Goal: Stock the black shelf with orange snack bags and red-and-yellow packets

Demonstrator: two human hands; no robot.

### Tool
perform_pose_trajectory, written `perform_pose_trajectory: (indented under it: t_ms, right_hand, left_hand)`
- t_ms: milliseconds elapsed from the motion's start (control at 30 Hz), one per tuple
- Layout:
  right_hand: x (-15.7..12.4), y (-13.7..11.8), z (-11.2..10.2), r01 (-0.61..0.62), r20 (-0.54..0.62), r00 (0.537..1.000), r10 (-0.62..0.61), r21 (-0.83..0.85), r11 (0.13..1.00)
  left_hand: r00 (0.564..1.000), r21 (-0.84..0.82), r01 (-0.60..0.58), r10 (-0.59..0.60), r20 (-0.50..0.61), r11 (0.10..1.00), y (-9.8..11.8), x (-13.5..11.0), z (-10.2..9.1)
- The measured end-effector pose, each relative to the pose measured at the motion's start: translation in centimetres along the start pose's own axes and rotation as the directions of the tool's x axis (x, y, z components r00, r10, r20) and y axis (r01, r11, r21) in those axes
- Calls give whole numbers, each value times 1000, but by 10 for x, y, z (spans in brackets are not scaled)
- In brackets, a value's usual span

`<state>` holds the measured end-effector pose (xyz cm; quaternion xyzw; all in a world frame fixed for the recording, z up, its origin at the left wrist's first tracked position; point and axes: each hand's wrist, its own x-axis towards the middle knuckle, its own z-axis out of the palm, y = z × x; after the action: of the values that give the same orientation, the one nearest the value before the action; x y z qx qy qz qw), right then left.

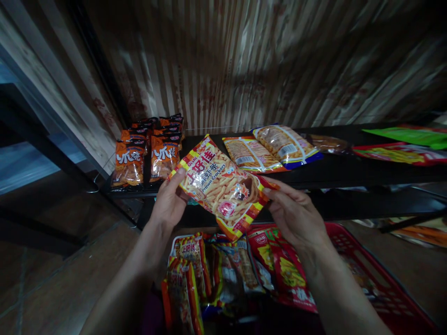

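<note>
I hold a yellow and red bag of prawn crackers (221, 186) in both hands, in front of a black shelf (335, 173). My left hand (170, 203) grips its left edge, thumb on the front. My right hand (292, 211) pinches its right edge. The bag is tilted, its top toward the upper left. Below my hands a red basket (380, 284) holds several more snack bags (223, 274).
Orange snack bags (146, 156) stand in rows at the shelf's left end. Clear-fronted snack packs (272, 149) lie flat in the shelf's middle, and green and red packs (405, 144) at the right. A striped wall rises behind. A lower shelf shows beneath.
</note>
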<state>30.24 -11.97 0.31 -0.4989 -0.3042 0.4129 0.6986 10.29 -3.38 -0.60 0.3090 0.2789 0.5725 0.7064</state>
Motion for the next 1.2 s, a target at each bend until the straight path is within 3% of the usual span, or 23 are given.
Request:
perform_pose_trajectory:
  t_ms: [233,400,600,1033,1200]
  right_hand:
    - [4,-20,-29,73,81,995,-62,-137,988]
    - [2,-21,-36,172,187,975,-122,-277,945]
    - [8,-14,-38,108,161,984,-76,-200,974]
    - [21,2,-33,16,36,999,-14,-49,999]
    - [17,0,-22,-6,-4,1000,6,7,1000]
  left_hand:
    - [977,195,131,-160,143,972,12,-4,-6]
    - [960,255,100,-161,230,962,1,-10,-1]
    - [987,183,49,-76,142,982,-10,-10,3]
    - [999,88,54,-54,-3,995,-12,-10,4]
    - [998,88,56,-54,-16,995,-12,-10,6]
